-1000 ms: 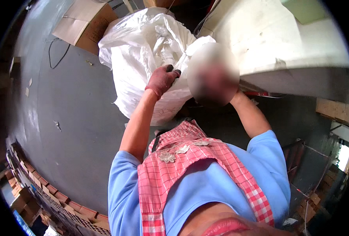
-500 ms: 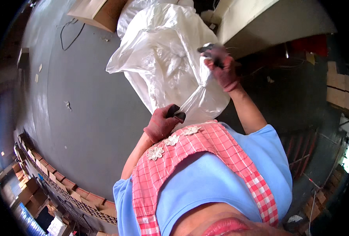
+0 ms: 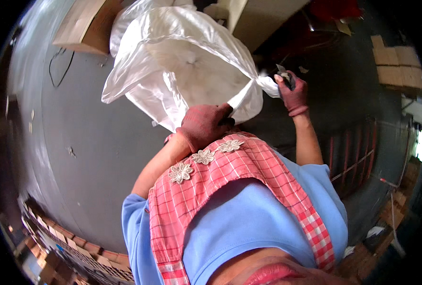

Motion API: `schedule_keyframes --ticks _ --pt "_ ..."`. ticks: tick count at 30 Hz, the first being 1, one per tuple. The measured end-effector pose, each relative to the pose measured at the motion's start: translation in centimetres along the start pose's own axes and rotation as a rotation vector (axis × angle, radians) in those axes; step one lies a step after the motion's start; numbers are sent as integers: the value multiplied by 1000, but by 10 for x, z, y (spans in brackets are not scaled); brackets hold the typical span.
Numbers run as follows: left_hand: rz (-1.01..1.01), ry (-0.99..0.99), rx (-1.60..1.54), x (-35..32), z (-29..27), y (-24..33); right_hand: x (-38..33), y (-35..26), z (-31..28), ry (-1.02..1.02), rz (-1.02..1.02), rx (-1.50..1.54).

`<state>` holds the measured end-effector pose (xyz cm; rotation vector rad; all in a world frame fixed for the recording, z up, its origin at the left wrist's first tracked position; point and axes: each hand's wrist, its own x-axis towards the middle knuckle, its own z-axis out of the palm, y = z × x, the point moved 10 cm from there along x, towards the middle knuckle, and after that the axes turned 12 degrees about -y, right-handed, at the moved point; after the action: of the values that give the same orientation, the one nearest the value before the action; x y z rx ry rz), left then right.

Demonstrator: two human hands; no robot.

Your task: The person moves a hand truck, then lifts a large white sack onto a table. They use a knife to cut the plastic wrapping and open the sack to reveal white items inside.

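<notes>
A large, translucent white plastic bag (image 3: 206, 26) stands in front of me with its mouth wide, and pale contents inside are too blurred to name. My left hand (image 3: 205, 124), in a dark red glove with dark fingertips, is closed on the bag's near rim close to my apron. In the matching glove, my right hand (image 3: 294, 92) grips a twisted tail of the same bag, out to its right. Between the two hands the plastic is pulled taut and gathers at a tight knot or twist (image 3: 256, 80).
A cardboard box (image 3: 87, 23) stands at the far left of the bag, near a dark cord (image 3: 61, 69) on the grey floor (image 3: 97, 142). Stacked cartons (image 3: 398, 64) and a red metal rack (image 3: 351, 156) are at right. A pale panel (image 3: 263, 19) rises behind the bag.
My right hand has moved outward to the right and nearer, drawing the bag's tail with it. The left hand has shifted slightly right and up along the rim. The bag's mouth has widened.
</notes>
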<state>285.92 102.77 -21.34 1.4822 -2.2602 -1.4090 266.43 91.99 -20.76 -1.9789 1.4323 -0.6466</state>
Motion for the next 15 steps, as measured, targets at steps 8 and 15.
schedule_keyframes --ticks 8,15 --pt "-24 -329 297 22 49 -28 -37 32 36 151 114 153" --pt "-87 -345 188 21 62 -52 -54 32 56 28 189 375"
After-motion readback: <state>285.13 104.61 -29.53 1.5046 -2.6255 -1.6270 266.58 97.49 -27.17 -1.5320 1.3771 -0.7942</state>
